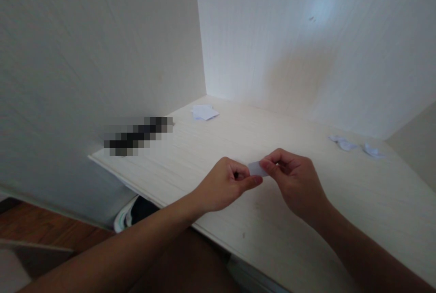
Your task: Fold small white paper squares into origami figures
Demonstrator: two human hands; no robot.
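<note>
A small piece of white paper (256, 169) is held above the desk between my two hands. My left hand (227, 185) pinches its left end, thumb stretched along the lower edge and fingers curled. At the right end, my right hand (289, 176) grips the paper between thumb and fingertips. Parts of the paper are covered by the fingers, so its folds cannot be made out. At the back left of the desk lies a small stack of white paper squares (205, 112). Several folded or crumpled white paper pieces (344, 144) rest at the back right.
The pale wooden desk (272, 120) is enclosed by panels at the left, back and right. A dark, pixelated long object (138, 136) lies along the left panel. Below the front edge are my legs and a white shoe (122, 219) above a wooden floor.
</note>
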